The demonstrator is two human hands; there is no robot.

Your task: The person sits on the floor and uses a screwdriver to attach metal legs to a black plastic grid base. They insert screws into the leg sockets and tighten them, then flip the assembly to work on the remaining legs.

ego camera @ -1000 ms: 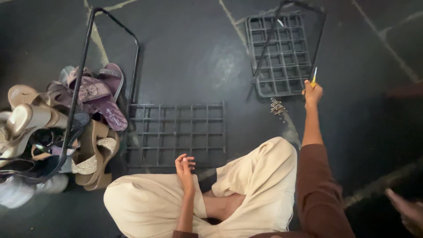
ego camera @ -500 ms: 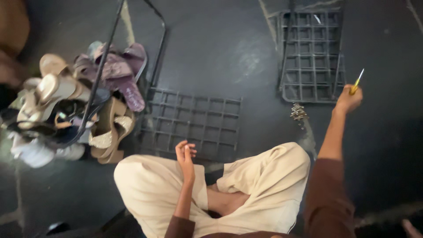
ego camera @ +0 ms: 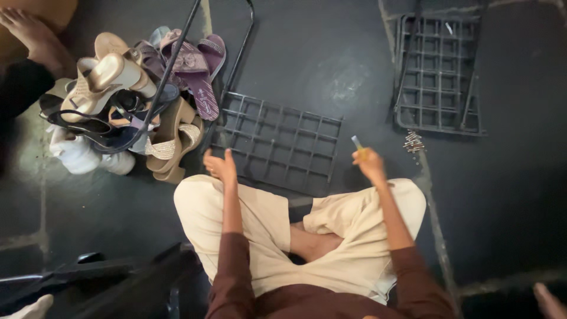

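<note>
while the right hand (ego camera: 371, 163) keeps its grip closed on a yellow screwdriver (ego camera: 358, 145) just past the right edge of the dark grid panel (ego camera: 277, 142), the left hand (ego camera: 221, 166) hovers loosely open and empty at the panel's near left corner, shoe pile (ego camera: 130, 94) further left.

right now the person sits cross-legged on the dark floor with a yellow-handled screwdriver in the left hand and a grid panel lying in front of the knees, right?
Not quite: the yellow-handled screwdriver is in the right hand, not the left. The left hand is held up empty. The head view shows it. The rest holds: the person sits cross-legged on the dark floor, with the grid panel lying in front of the knees.
</note>
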